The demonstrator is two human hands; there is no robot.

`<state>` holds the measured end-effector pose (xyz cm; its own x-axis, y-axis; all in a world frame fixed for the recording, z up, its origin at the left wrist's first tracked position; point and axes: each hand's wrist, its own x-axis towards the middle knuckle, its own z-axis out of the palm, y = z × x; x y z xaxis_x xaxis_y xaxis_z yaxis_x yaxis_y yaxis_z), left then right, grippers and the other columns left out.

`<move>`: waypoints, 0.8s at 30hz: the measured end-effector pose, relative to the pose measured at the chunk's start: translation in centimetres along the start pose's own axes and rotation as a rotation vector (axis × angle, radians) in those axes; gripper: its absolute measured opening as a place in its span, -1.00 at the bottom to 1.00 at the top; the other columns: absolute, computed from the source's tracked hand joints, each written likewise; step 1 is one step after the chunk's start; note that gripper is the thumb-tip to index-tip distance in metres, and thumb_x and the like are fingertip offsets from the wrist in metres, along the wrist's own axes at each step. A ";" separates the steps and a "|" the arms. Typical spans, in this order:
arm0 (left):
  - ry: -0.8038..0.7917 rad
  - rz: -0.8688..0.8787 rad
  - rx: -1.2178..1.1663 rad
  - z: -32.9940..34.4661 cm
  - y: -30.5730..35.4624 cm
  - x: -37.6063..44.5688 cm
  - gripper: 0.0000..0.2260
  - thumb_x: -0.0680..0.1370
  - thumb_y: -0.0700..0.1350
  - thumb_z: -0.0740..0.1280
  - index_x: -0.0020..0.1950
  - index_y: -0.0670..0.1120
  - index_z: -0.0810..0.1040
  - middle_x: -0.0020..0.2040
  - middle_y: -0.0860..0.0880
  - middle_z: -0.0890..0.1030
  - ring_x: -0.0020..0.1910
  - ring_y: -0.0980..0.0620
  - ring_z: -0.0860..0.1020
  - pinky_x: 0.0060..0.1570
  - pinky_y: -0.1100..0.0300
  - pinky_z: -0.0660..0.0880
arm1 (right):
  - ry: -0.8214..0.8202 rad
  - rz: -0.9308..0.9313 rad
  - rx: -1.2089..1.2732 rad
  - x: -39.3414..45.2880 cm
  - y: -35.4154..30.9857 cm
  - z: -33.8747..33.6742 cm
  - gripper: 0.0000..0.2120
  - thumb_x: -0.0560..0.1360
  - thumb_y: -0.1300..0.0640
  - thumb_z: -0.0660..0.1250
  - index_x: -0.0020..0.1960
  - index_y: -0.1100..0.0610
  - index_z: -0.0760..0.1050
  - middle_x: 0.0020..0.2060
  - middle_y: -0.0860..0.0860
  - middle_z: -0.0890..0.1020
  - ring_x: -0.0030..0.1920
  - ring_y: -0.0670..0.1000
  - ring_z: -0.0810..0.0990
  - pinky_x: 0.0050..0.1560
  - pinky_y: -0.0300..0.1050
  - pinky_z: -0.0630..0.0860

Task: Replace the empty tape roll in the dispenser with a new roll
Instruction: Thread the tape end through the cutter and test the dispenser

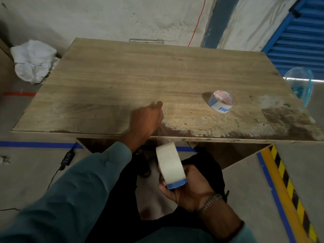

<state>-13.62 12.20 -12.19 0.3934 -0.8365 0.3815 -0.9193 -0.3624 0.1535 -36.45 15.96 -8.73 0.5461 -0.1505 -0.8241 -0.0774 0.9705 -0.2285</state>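
My right hand (187, 188) grips the white tape roll (171, 163) below the worktop (105, 81) edge, left hand (147, 118) fisted, apparently empty, on top; printed roll (221, 101) far right, nearer my right.

Single view, head-mounted, wide-angle. Looks forward and steeply down from above the table's (122, 76) near edge. Whole tabletop in frame, floor on both sides, wall at the top. Hands and lap close under the lens. Edges bow from lens distortion.
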 end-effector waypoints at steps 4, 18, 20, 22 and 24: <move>0.067 -0.019 -0.026 0.7 -0.3 0.0 -0.84 0.62 0.03 0.33 -0.01 -0.05 0.53 -0.33 -0.10 0.65 -0.42 -0.20 0.64 -0.42 0.06 0.57 | 0.102 -0.016 0.129 1.1 0.1 -0.5 -0.67 0.67 0.12 0.14 0.11 0.33 0.58 -0.15 0.28 0.61 -0.17 0.20 0.55 -0.43 0.16 0.68; -0.203 -0.116 -0.694 -2.2 -1.7 -1.7 -0.44 0.50 0.41 0.34 0.38 0.13 0.45 0.03 0.12 0.63 -0.11 0.14 0.63 -0.12 0.19 0.57 | 0.138 -0.074 0.084 0.7 0.3 -0.8 -0.79 0.64 0.14 0.24 0.07 0.24 0.60 -0.06 0.28 0.68 -0.01 0.26 0.62 -0.33 0.13 0.69; -0.252 -0.024 -0.651 -1.9 -2.3 -2.7 -0.21 0.33 0.44 0.48 0.48 0.19 0.39 0.19 0.14 0.53 0.02 0.15 0.55 -0.01 0.22 0.49 | 0.133 -0.085 0.082 0.5 0.5 -0.8 -0.80 0.65 0.15 0.24 0.05 0.23 0.60 -0.14 0.26 0.72 -0.03 0.25 0.63 -0.35 0.12 0.69; -0.263 0.071 -0.497 -1.1 -2.5 -3.0 -0.05 0.26 0.48 0.52 0.56 0.18 0.31 0.30 0.11 0.47 0.18 0.13 0.46 0.15 0.17 0.44 | 0.124 -0.092 0.076 0.1 0.8 -0.5 -0.79 0.66 0.16 0.23 0.03 0.24 0.60 -0.25 0.23 0.74 -0.06 0.23 0.64 -0.36 0.10 0.68; -0.238 0.150 -0.328 -0.4 -2.4 -2.8 -0.01 0.26 0.55 0.44 0.58 0.15 0.30 0.36 0.07 0.46 0.28 0.04 0.40 0.30 0.07 0.42 | 0.109 -0.099 0.029 -0.4 1.0 -0.3 -0.79 0.66 0.16 0.23 0.03 0.23 0.61 -0.28 0.20 0.75 -0.11 0.19 0.67 -0.37 0.06 0.69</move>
<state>-12.52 15.55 -13.22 0.2111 -0.9553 0.2069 -0.9058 -0.1116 0.4087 -36.94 16.91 -8.79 0.4556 -0.2635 -0.8503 -0.0029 0.9547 -0.2974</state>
